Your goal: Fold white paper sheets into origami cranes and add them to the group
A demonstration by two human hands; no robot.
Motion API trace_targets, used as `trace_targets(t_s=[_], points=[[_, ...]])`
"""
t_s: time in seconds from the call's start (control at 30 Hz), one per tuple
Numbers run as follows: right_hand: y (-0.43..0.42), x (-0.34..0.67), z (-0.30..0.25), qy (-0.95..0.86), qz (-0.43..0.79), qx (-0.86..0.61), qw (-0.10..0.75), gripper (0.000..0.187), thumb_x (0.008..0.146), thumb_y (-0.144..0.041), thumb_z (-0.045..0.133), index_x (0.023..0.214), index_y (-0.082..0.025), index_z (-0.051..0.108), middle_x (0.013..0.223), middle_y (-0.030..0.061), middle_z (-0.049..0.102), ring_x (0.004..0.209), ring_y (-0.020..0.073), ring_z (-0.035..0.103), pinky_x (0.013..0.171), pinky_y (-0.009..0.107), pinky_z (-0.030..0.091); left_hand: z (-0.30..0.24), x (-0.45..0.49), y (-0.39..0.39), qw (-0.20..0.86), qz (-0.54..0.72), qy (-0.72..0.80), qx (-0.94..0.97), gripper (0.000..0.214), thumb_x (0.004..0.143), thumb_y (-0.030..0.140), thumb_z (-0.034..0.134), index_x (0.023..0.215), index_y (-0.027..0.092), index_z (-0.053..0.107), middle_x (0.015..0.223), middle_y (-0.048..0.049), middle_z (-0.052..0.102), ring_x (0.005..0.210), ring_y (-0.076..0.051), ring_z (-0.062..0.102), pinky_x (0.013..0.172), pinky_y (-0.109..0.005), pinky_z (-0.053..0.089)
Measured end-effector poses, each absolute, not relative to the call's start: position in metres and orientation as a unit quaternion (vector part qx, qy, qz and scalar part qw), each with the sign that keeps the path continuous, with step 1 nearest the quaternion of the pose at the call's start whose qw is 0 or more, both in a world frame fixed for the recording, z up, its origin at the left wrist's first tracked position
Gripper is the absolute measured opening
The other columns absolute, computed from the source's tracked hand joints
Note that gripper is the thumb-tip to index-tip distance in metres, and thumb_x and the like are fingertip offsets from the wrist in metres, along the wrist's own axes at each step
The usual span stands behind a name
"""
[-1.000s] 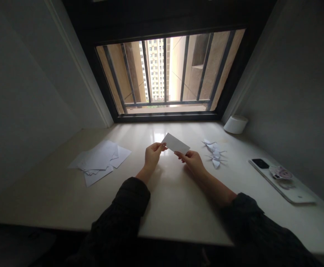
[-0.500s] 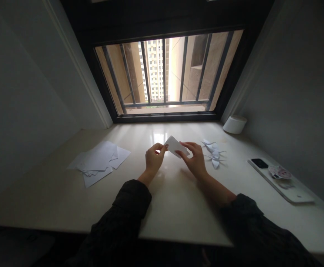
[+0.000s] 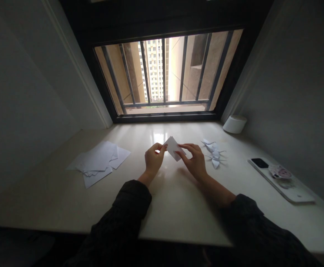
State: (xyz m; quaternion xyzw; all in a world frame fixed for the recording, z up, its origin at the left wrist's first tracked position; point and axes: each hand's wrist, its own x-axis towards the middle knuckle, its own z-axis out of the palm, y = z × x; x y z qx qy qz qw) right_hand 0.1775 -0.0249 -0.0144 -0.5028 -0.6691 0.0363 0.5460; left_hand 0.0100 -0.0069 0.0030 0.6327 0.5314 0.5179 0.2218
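A small folded piece of white paper [image 3: 174, 148], roughly diamond-shaped, is held up between my two hands above the pale sill. My left hand [image 3: 154, 155] pinches its left corner between thumb and fingers. From the other side, my right hand [image 3: 194, 159] grips the right edge, thumb below and fingers above. Just beyond my right hand lie several folded white paper cranes [image 3: 215, 152] in a row. Off to the left of my left hand is a loose pile of white paper sheets [image 3: 99, 157].
A white phone [image 3: 286, 187] with a cartoon grip on its back lies at the right. By the right wall sits a white rounded object [image 3: 234, 124]. A dark-framed window [image 3: 167, 118] with bars closes off the far side of the sill [image 3: 178, 218].
The right-hand side of the folded paper has shifted inward and its lower corner now points down more. My right hand has moved slightly left; my left hand keeps its pinch.
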Motion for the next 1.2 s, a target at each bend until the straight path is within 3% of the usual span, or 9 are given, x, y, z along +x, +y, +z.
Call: trace_targets(t_s=[0.33, 0.43, 0.53, 0.77, 0.9, 1.13, 1.2], points=[[-0.025, 0.177, -0.015, -0.615, 0.141, -0.542, 0.555, 0.033, 0.072, -0.044, 0.070, 0.100, -0.025, 0.069, 0.075, 0.0017, 0.066, 0.072, 0.0195, 0.058, 0.071, 0.035, 0.047, 0.005, 0.010, -0.008, 0.229, 0.520, 0.512, 0.644, 0.032, 0.082, 0.049, 0.055, 0.071, 0.020, 0.064, 0.073, 0.0000, 0.068, 0.070, -0.013, 0.061, 0.063, -0.024, 0.044], [-0.023, 0.177, -0.016, -0.608, 0.173, -0.536, 0.559, 0.036, 0.072, -0.043, 0.069, 0.103, -0.025, 0.068, 0.076, 0.0014, 0.067, 0.072, 0.0190, 0.060, 0.072, 0.036, 0.047, 0.003, 0.009, -0.004, 0.291, 0.526, 0.483, 0.637, 0.038, 0.082, 0.053, 0.052, 0.076, 0.019, 0.066, 0.074, -0.0023, 0.068, 0.075, -0.016, 0.062, 0.064, -0.025, 0.044], [-0.021, 0.178, -0.017, -0.619, 0.190, -0.510, 0.567, 0.035, 0.074, -0.041, 0.067, 0.105, -0.025, 0.069, 0.083, 0.0033, 0.068, 0.075, 0.0197, 0.060, 0.075, 0.037, 0.048, -0.001, 0.008, 0.001, 0.383, 0.524, 0.460, 0.606, 0.053, 0.086, 0.060, 0.039, 0.086, 0.016, 0.069, 0.074, -0.0054, 0.067, 0.070, -0.017, 0.062, 0.060, -0.026, 0.045], [-0.020, 0.176, -0.014, -0.644, 0.338, -0.401, 0.557, 0.018, 0.080, -0.038, 0.063, 0.087, -0.025, 0.071, 0.099, 0.0047, 0.071, 0.095, 0.0236, 0.063, 0.087, 0.041, 0.048, 0.012, 0.006, -0.002, 0.524, 0.462, 0.377, 0.609, 0.071, 0.082, 0.071, 0.030, 0.119, 0.020, 0.062, 0.084, -0.0083, 0.069, 0.069, -0.017, 0.062, 0.060, -0.026, 0.046], [-0.020, 0.176, -0.012, -0.628, 0.393, -0.379, 0.555, 0.017, 0.077, -0.038, 0.066, 0.082, -0.023, 0.068, 0.101, 0.0050, 0.071, 0.095, 0.0236, 0.064, 0.086, 0.041, 0.048, 0.022, 0.004, -0.005, 0.588, 0.413, 0.362, 0.594, 0.089, 0.075, 0.080, 0.015, 0.109, 0.018, 0.068, 0.080, -0.0112, 0.070, 0.067, -0.018, 0.062, 0.053, -0.024, 0.044], [-0.019, 0.177, -0.014, -0.584, 0.434, -0.387, 0.567, 0.024, 0.071, -0.044, 0.070, 0.079, -0.022, 0.065, 0.082, 0.0024, 0.069, 0.077, 0.0198, 0.062, 0.070, 0.033, 0.048, 0.013, 0.001, 0.001, 0.610, 0.390, 0.349, 0.595, 0.092, 0.068, 0.086, 0.014, 0.098, 0.018, 0.068, 0.087, -0.0121, 0.070, 0.074, -0.020, 0.065, 0.063, -0.028, 0.049], [-0.019, 0.177, -0.013, -0.556, 0.457, -0.389, 0.575, 0.026, 0.070, -0.045, 0.070, 0.078, -0.022, 0.063, 0.078, 0.0018, 0.068, 0.073, 0.0190, 0.061, 0.065, 0.031, 0.047, 0.006, 0.001, 0.006, 0.614, 0.396, 0.349, 0.587, 0.093, 0.064, 0.088, 0.018, 0.098, 0.016, 0.066, 0.081, -0.0127, 0.071, 0.067, -0.021, 0.066, 0.065, -0.032, 0.050]])
